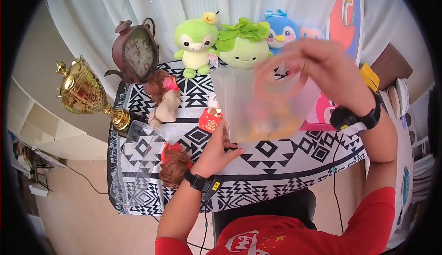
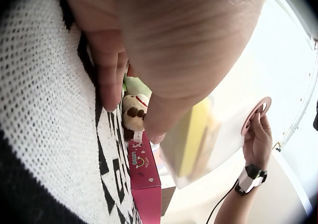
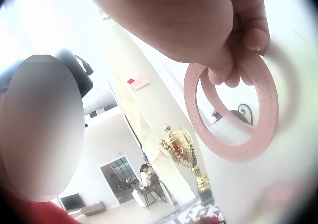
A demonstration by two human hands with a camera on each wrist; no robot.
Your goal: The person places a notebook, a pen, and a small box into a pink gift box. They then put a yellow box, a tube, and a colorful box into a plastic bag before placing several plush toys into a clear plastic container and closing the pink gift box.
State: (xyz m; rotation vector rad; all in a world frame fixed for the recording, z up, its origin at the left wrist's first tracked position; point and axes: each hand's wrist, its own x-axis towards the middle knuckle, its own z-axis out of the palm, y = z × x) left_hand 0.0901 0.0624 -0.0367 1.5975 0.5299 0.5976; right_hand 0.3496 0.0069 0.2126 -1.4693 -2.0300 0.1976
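A frosted, see-through tote bag [image 1: 235, 112] with pink ring handles [image 1: 263, 87] hangs low over the patterned cloth, yellow contents showing through its side. My right hand [image 1: 317, 64] grips the handles from above; in the right wrist view the fingers curl over the top of the pink ring [image 3: 233, 152]. Beside the bag's lower left corner, my left hand [image 1: 214, 151] is low over the cloth, its thumb apart from the fingers. Just beyond those fingers sits a small plush with a red pouch [image 1: 210, 119]. Part of the bag's back side is hidden.
Green plush toys [image 1: 195, 43] and a blue penguin plush [image 1: 282, 31] line the back. On the left stand a teapot-shaped clock [image 1: 136, 52], a gold trophy [image 1: 87, 91] and a clear plastic box [image 1: 140, 163]. Brown-haired dolls [image 1: 174, 167] lie nearby. A pink box [image 1: 317, 119] is behind the bag.
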